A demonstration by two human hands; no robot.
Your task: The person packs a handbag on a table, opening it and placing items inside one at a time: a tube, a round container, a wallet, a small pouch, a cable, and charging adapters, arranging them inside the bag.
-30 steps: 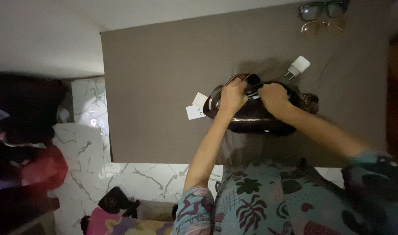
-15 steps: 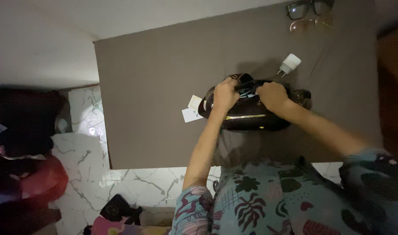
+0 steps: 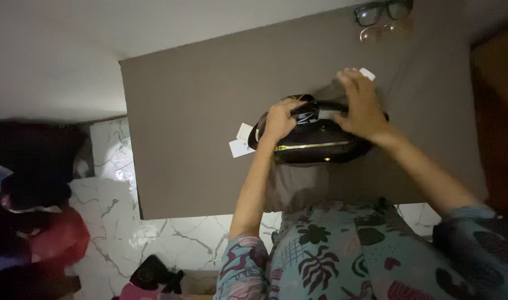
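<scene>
A glossy black handbag (image 3: pixel 315 145) with a gold zipper lies on a brown table (image 3: pixel 198 111). My left hand (image 3: pixel 279 119) grips the bag's left end near the handle. My right hand (image 3: pixel 359 103) rests on the bag's top right with fingers spread over the handle. A small white object (image 3: pixel 368 73) peeks out just behind my right hand's fingertips. Two white paper tags (image 3: pixel 242 141) lie on the table at the bag's left side.
Dark-framed glasses (image 3: pixel 384 11) and a pair of light-rimmed glasses (image 3: pixel 384 32) sit at the table's far right. White marble floor (image 3: pixel 107 216) shows left of the table, with dark and red items (image 3: pixel 48 239) there and a wooden surface (image 3: pixel 495 100) to the right.
My right hand has lifted from gripping the bag's right end and spread over its top, covering most of the white object. The view has shifted slightly.
</scene>
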